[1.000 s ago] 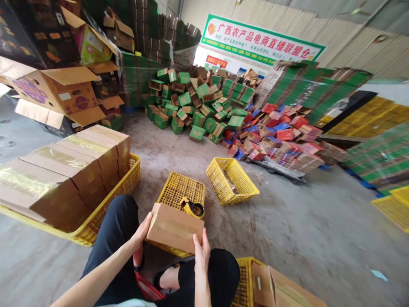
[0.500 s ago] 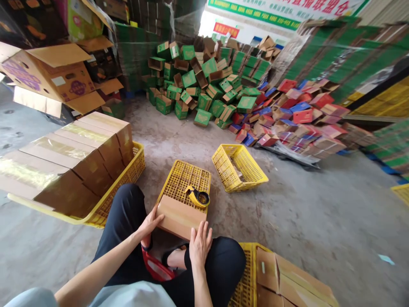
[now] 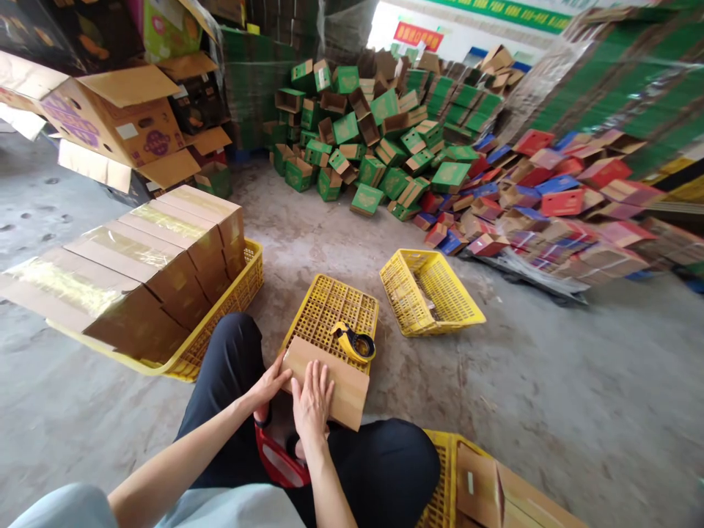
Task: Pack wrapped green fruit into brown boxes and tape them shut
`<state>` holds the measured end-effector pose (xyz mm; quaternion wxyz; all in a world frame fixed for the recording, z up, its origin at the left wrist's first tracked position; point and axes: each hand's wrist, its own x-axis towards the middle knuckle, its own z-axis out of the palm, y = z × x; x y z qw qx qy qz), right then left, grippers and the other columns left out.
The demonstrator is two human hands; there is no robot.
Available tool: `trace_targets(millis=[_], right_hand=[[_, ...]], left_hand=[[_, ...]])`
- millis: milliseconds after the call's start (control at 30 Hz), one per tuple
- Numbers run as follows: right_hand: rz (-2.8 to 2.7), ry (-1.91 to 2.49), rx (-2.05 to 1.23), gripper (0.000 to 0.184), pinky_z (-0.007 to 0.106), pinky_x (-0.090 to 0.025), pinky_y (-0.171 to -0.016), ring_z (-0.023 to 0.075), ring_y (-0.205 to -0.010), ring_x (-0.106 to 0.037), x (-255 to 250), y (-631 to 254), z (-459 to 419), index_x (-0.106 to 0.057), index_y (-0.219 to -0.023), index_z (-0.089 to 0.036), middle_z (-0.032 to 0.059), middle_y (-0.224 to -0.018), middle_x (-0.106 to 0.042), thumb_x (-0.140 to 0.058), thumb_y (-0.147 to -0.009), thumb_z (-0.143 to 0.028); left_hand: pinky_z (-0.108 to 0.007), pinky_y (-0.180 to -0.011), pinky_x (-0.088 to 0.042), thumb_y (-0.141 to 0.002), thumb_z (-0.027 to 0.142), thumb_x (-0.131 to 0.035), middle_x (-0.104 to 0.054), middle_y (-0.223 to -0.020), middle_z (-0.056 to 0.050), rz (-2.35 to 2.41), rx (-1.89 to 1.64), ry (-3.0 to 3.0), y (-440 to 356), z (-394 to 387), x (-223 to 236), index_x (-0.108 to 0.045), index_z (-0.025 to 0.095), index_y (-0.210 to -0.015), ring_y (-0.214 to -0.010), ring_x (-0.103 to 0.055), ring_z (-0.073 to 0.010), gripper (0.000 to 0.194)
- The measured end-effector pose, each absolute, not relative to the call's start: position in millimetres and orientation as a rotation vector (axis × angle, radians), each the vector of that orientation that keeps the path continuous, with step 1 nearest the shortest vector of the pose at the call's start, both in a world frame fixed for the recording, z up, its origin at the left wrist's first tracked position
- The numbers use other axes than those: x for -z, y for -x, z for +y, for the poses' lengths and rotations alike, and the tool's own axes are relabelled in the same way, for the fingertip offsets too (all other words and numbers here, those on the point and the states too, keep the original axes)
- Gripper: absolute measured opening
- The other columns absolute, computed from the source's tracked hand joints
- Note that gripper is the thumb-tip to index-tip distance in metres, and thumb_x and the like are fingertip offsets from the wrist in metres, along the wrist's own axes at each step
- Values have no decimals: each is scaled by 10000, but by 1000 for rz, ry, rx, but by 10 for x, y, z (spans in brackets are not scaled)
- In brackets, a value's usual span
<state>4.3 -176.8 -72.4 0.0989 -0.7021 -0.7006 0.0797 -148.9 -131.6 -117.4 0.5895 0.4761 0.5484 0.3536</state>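
Observation:
A small brown cardboard box (image 3: 344, 389) lies on an upturned yellow crate (image 3: 335, 312) in front of my knees. My left hand (image 3: 270, 385) grips the box's near left corner, fingers curled on it. My right hand (image 3: 312, 402) lies flat on the box's top face, fingers spread. A yellow tape dispenser (image 3: 355, 342) rests on the crate just beyond the box, touching neither hand.
A yellow crate stacked with taped brown boxes (image 3: 143, 257) stands at left. An open yellow basket (image 3: 432, 290) lies ahead right. Another yellow crate with brown boxes (image 3: 495, 491) sits by my right knee. Piles of green boxes (image 3: 379, 139) and red and blue boxes (image 3: 550, 198) lie beyond.
My right hand slid from the box's right edge onto its top face, toward the left. The box has settled flatter on the crate. The view tilted down.

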Motion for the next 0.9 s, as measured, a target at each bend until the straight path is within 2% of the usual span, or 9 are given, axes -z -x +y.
trace_targets(millis=[167,267,367,533,600,700,833,900], right_hand=[[-2143,2077,-463,622,622,-213,-1247,328,-1580,-239,600,218,-1527,-350,-1612,-176,127,-1663,-347,-260,-1093,-508],[-2164,2058,-619,610,641,-137,-1259,308,-1598,-176,506,342,-1398,-317,-1624,-238,77,-1683,-304,-218,-1094,-524],[-2189,1990,-661,608,646,-117,-1262,298,-1598,-179,463,386,-1353,-308,-1626,-248,59,-1688,-293,-193,-1096,-522],[-2211,1936,-495,628,573,-190,-1274,273,-1575,-270,551,159,-1574,-311,-1627,-227,72,-1670,-336,-261,-1088,-546],[-2172,2003,-413,639,577,-229,-1261,290,-1560,-309,616,-64,-1745,-340,-1619,-220,85,-1657,-362,-258,-1085,-561],[-2058,2152,-302,694,608,-274,-1232,331,-1543,-338,722,-513,-2019,-358,-1615,-188,119,-1649,-375,-213,-1074,-597],[-1805,2325,-196,787,620,-322,-1205,366,-1548,-316,895,-1077,-2278,-324,-1629,-139,154,-1665,-342,-149,-1052,-646],[-1734,2281,-205,828,557,-360,-1208,358,-1545,-324,997,-1230,-2328,-325,-1627,-114,181,-1677,-310,-163,-1039,-674]], left_hand=[[-486,-1257,-324,-840,618,-632,-525,-1553,-165,1248,-838,-1080,1513,-1300,1189,-533,130,-1483,-1458,-477,-347,813],[-475,-1246,-345,-837,603,-634,-500,-1571,-171,1207,-870,-1079,1492,-1300,1239,-516,132,-1500,-1464,-469,-350,821],[-484,-1228,-372,-862,602,-612,-464,-1596,-173,1188,-901,-1083,1463,-1313,1331,-454,146,-1548,-1461,-471,-357,839],[-482,-1267,-302,-902,616,-581,-422,-1631,-146,1198,-902,-1184,1466,-1346,1380,-377,168,-1596,-1515,-394,-322,851],[-454,-1280,-278,-957,586,-516,-378,-1660,-117,1229,-891,-1285,1481,-1355,1340,-310,185,-1630,-1540,-352,-278,810],[-422,-1269,-310,-1025,510,-425,-366,-1668,-106,1266,-839,-1457,1502,-1369,1285,-203,187,-1663,-1537,-362,-232,749],[-424,-1253,-349,-1059,407,-380,-315,-1692,-109,1390,-788,-1843,1483,-1398,1268,-250,200,-1653,-1558,-316,-237,641],[-481,-1248,-347,-1062,358,-367,-266,-1707,-123,1487,-737,-2076,1427,-1414,1249,-297,191,-1636,-1583,-240,-276,602]])
